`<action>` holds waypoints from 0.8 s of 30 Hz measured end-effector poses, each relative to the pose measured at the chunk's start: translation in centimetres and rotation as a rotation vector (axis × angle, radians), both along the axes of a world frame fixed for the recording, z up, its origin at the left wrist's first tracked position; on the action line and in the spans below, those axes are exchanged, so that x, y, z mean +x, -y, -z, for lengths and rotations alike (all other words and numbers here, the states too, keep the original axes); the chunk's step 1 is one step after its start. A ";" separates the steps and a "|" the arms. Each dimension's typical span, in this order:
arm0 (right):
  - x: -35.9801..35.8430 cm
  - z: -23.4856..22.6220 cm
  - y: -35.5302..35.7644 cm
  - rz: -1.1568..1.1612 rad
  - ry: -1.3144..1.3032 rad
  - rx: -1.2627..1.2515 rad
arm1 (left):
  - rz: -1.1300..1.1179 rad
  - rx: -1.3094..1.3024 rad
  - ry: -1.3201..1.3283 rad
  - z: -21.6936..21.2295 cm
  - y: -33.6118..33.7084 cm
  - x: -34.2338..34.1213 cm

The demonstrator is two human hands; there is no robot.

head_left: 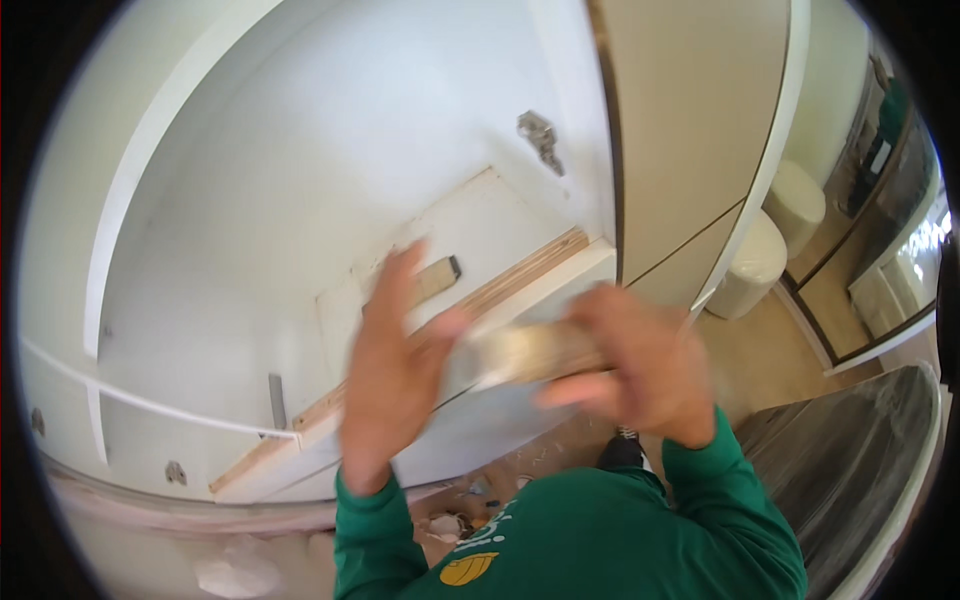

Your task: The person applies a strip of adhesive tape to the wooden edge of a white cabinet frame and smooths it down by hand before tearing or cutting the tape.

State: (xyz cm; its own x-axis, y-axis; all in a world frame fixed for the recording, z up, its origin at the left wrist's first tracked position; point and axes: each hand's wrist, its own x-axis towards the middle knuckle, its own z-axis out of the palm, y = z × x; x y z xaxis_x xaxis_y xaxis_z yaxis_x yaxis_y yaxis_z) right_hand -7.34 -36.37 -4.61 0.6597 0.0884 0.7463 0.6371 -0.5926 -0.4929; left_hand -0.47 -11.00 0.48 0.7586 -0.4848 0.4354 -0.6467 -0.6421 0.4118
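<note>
My right hand (650, 360) is closed round a short pale beige block-like object (530, 353), smeared by motion, so its exact kind does not show. Facing it, my left hand (390, 365) is raised with its fingers stretched out and holds nothing. A small gap seems to lie between its thumb and the held object. Both hands are in front of the white cabinet's front rail (555, 272), which has a raw wood strip (530, 268) along its top. Behind my left hand, a beige bar-shaped thing with a dark end (437, 279) lies on the cabinet floor.
A metal hinge (541, 142) sticks out from the cabinet's right side wall. Beige door panels (690, 130) stand to the right. A plastic-wrapped dark panel (840, 470) is at the lower right, with pale round stools (752, 262) beyond. Scraps (450, 525) litter the floor.
</note>
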 end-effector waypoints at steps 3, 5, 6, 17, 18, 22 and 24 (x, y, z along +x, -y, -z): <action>-3.9 2.3 1.9 0.057 -0.154 0.522 | 0.004 0.172 0.289 5.0 7.9 1.9; -5.3 4.3 3.5 0.101 -0.139 0.663 | -0.103 0.235 0.347 7.0 12.7 0.7; -5.8 5.4 4.4 0.136 -0.106 0.706 | -0.183 0.260 0.447 7.8 14.1 0.2; -6.4 7.9 15.9 0.297 -0.115 0.612 | 0.048 0.058 0.347 4.2 12.2 -6.5; -6.1 8.3 16.8 0.248 -0.131 0.601 | -0.126 0.110 0.377 5.4 11.4 -4.3; -4.9 9.8 18.5 0.085 -0.249 0.505 | -0.325 0.320 0.429 7.7 8.4 -3.6; -4.7 10.5 19.1 0.032 -0.239 0.461 | -0.396 0.356 0.412 7.1 6.4 -4.7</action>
State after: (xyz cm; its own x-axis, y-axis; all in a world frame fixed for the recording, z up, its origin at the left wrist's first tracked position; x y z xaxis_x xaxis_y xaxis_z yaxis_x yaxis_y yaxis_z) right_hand -12.08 -55.42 -15.11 0.8135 -0.2366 0.5312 0.4599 -0.2972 -0.8367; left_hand -5.15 -17.41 -6.65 0.7146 -0.3716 0.5927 -0.3931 -0.9141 -0.0992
